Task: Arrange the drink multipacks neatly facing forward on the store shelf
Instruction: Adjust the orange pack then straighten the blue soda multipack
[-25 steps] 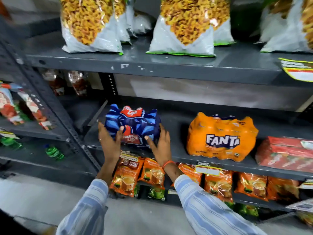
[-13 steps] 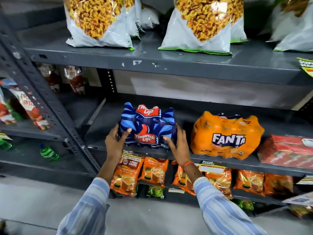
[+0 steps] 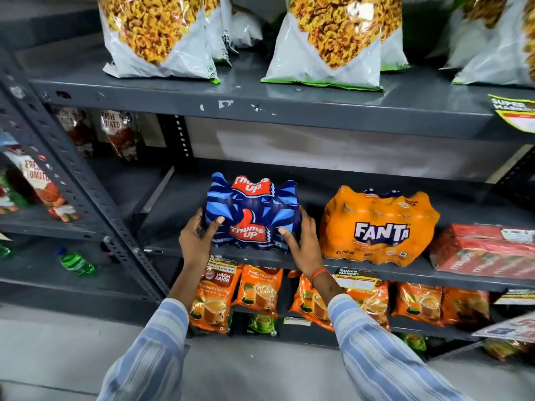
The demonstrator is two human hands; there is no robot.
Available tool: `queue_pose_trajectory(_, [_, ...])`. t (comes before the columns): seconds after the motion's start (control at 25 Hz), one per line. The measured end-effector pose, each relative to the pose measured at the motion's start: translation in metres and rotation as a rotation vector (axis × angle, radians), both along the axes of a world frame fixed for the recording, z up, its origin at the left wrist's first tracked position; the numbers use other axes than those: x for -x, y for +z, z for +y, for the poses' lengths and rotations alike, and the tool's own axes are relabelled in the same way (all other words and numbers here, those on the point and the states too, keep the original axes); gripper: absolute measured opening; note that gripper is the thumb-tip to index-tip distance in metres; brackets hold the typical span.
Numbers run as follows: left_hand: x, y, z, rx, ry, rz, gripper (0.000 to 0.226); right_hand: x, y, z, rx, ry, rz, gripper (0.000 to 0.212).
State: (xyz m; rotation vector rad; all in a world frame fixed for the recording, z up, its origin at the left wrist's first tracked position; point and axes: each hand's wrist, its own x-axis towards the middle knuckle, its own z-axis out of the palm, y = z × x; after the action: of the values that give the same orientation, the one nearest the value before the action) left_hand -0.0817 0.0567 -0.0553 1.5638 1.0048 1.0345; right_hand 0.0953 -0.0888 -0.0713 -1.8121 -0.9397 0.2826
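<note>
A blue Thums Up multipack (image 3: 252, 212) stands on the grey middle shelf (image 3: 362, 266), its label facing me. My left hand (image 3: 197, 240) grips its left side with the thumb on the front. My right hand (image 3: 302, 241) holds its right side, thumb on the lower front. Just to the right an orange Fanta multipack (image 3: 376, 227) stands with its logo facing forward, a small gap between the two. Further right lies a red multipack (image 3: 483, 250), angled and partly cut off by the frame edge.
Large snack bags (image 3: 156, 36) fill the shelf above. Orange tea pouches (image 3: 257, 287) hang below the middle shelf's front edge. A slotted steel upright (image 3: 95, 198) stands to the left, with tomato sauce pouches (image 3: 43, 183) and a green bottle (image 3: 76, 263) beyond it.
Both hands have shifted the Thums Up multipack to the right along the shelf, closer to the Fanta pack, and squared its label toward me.
</note>
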Motion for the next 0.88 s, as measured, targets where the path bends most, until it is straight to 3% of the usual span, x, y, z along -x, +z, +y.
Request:
queue_pose_trajectory(0.72, [0.003, 0.002, -0.003, -0.042, -0.031, -0.047, 0.038, 0.0, -0.003, 0.004, 0.029, -0.025, 0.016, 0.067])
queue_pose_trajectory(0.88, [-0.004, 0.011, -0.008, -0.069, 0.006, 0.179, 0.044, 0.003, 0.003, 0.004, 0.045, -0.018, 0.023, 0.068])
